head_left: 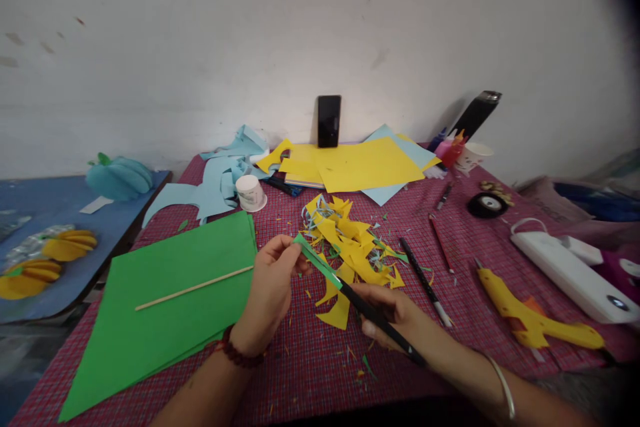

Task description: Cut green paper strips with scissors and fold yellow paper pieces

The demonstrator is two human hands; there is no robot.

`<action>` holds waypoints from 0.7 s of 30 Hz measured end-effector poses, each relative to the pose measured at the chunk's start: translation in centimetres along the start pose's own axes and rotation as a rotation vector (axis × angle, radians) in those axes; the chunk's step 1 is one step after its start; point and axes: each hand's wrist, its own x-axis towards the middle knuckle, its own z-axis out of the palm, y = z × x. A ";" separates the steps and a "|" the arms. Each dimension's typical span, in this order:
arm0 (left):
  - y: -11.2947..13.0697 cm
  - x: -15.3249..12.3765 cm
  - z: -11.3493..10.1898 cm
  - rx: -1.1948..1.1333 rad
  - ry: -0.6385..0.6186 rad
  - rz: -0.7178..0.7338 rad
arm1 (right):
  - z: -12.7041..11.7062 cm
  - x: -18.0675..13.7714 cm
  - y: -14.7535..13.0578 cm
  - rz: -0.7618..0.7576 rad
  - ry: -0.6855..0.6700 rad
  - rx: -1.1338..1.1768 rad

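Observation:
My left hand (274, 283) pinches the far end of a narrow green paper strip (320, 262) between thumb and fingers. The strip slants down to the right and looks folded or slit along its length. In my right hand (395, 317) is a long, slim black tool (377, 321), its tip touching the strip's near end. Whether it is a pair of scissors seen edge-on, I cannot tell. Yellow paper scraps (353, 240) lie heaped just beyond both hands. Left of my left hand, a thin wooden stick (195, 288) rests on green paper sheets (150, 337).
Yellow sheets (370, 163) lie at the back by a leaning phone (329, 121). A paper cup (250, 192) stands upside down near blue cut paper (215, 180). On the right are a black marker (423, 277), a yellow glue gun (525, 310) and a white power strip (570, 273).

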 end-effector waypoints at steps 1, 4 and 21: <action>0.0 0.0 0.0 0.007 0.003 0.006 | 0.0 0.0 0.0 0.002 0.001 -0.006; -0.1 0.0 0.1 0.026 0.017 0.014 | -0.1 -0.1 0.0 0.002 0.008 -0.019; -0.4 -0.1 0.0 0.013 -0.034 -0.019 | 0.0 0.0 -0.8 0.037 -0.001 -0.024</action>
